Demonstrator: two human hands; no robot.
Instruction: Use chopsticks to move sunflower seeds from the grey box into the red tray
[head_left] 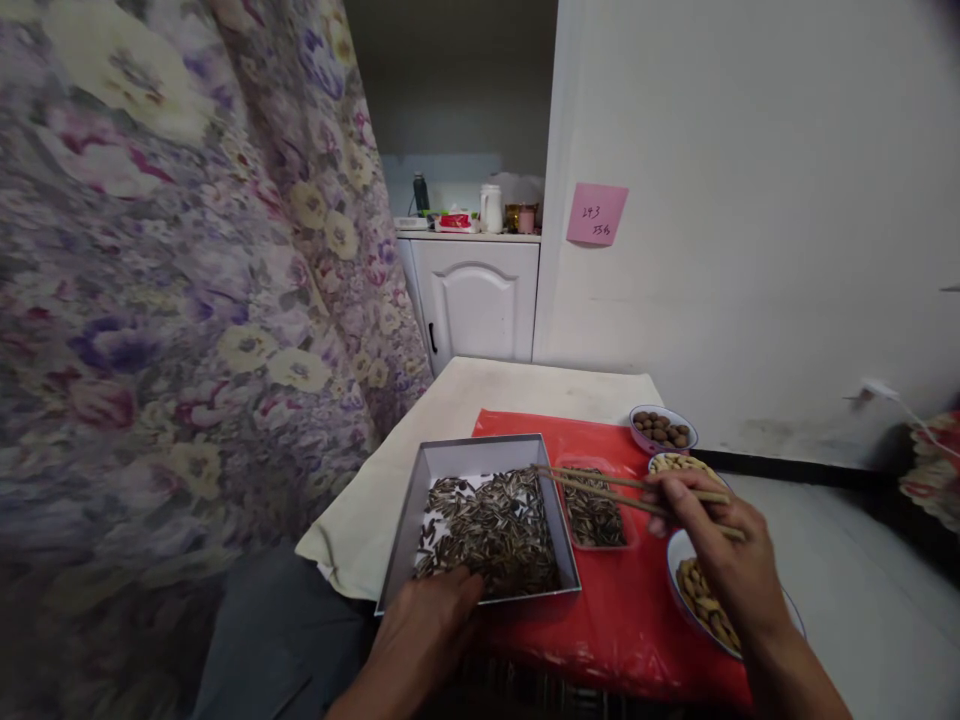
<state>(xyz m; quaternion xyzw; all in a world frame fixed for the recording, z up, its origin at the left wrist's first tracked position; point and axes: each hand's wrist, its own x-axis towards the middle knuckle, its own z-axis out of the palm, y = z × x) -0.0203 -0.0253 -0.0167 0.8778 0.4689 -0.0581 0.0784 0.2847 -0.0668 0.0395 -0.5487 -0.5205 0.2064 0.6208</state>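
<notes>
The right hand was found closed around a pair of long, thin, light-brown chopsticks, held slantwise above the table. Their tips were at the right wall of a shallow, rectangular, grey-walled box with a pale interior, near its far right corner; no seed could be made out between them. The left hand was at the near wall of the box, palm down, with its fingers bent over the edge toward the contents; whether it gripped the wall could not be told. The box held a loose spread of dark, striped seeds, thickest toward the near right, with pale floor showing at the left and far side. Just to its right was a small, rectangular, clear plastic tray, filled with similar striped seeds and lying on a glossy red sheet. The sheet covered part of a cream tablecloth. Three round bowls were noted along the right side: a far bowl of brown, round nuts, a middle bowl of pale nuts, partly hidden by the right hand, and a near bowl of tan peanuts in shells, partly behind the right wrist. Beyond the table were a white cabinet and, on the pale wall, a pink square note. A floral curtain hung at the left.
</notes>
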